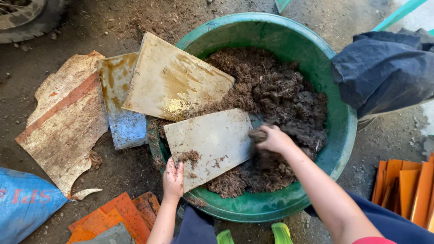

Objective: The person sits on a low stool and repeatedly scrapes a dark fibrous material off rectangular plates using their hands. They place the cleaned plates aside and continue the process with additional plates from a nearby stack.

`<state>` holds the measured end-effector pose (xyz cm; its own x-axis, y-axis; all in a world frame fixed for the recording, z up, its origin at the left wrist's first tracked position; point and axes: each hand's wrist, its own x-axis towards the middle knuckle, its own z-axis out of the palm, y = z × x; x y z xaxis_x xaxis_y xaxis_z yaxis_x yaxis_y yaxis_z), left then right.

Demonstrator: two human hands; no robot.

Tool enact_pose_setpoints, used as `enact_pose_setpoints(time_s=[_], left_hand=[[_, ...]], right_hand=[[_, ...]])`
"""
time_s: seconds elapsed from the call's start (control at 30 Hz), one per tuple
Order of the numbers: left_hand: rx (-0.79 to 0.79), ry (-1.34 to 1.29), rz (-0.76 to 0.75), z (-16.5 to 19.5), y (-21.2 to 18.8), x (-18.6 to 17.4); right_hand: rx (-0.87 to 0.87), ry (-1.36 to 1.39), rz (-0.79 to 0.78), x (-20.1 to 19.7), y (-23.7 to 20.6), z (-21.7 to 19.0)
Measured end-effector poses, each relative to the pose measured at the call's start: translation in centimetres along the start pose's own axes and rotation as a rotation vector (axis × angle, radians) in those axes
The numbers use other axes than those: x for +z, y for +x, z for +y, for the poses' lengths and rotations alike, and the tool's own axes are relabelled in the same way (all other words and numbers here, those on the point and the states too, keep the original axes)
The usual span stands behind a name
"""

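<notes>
Left hand (173, 177) reaches forward, fingers curled over the near-left corner of a flat pale board (212, 144) — grip closed on its edge, board propped tilted across the near-left rim of the green basin (337, 149). Right arm extends diagonally from the lower right, wrist bent down; right hand (273, 139) is fisted around a clump of dark fibrous soil mix (275, 95) just past the board's right edge. The mix fills the basin. A second board (174, 79) leans on the basin's far-left rim. Rusty metal sheet (122, 104) lies on the floor left of the basin.
</notes>
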<state>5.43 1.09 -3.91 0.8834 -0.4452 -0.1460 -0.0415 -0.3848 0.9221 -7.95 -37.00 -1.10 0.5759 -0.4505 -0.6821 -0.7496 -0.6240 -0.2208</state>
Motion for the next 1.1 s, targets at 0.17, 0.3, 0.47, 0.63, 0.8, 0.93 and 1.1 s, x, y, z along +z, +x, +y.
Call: enact_pose_setpoints(time_s=[0.17, 0.3, 0.47, 0.63, 0.8, 0.93, 1.1], left_hand=[[-0.124, 0.052, -0.023, -3.2, 0.1, 0.3], [-0.076, 0.137, -0.007, -4.8, -0.7, 0.3], [-0.084, 0.079, -0.022, -5.5, -1.2, -0.4], [-0.108, 0.222, 0.0, -4.9, -0.5, 0.0], [0.009, 0.154, 0.024, -2.8, -0.7, 0.0], [-0.035, 0.086, -0.005, -1.3, -0.3, -0.2], [-0.001, 0.006, -0.036, -0.8, -0.5, -0.2]], right_hand=[[-0.164, 0.051, 0.203, 5.0, -4.1, -11.4], [-0.127, 0.192, 0.469, 10.1, -3.0, -13.9], [0.025, 0.244, 0.443, 12.5, 0.5, -6.2], [-0.009, 0.285, 0.506, 11.9, 3.3, -3.7], [0.019, 0.377, 0.553, 10.1, 4.6, -5.0], [0.067, 0.423, 0.525, 11.2, 1.7, -8.0], [-0.236, 0.427, 0.501, 15.2, -6.4, -17.0]])
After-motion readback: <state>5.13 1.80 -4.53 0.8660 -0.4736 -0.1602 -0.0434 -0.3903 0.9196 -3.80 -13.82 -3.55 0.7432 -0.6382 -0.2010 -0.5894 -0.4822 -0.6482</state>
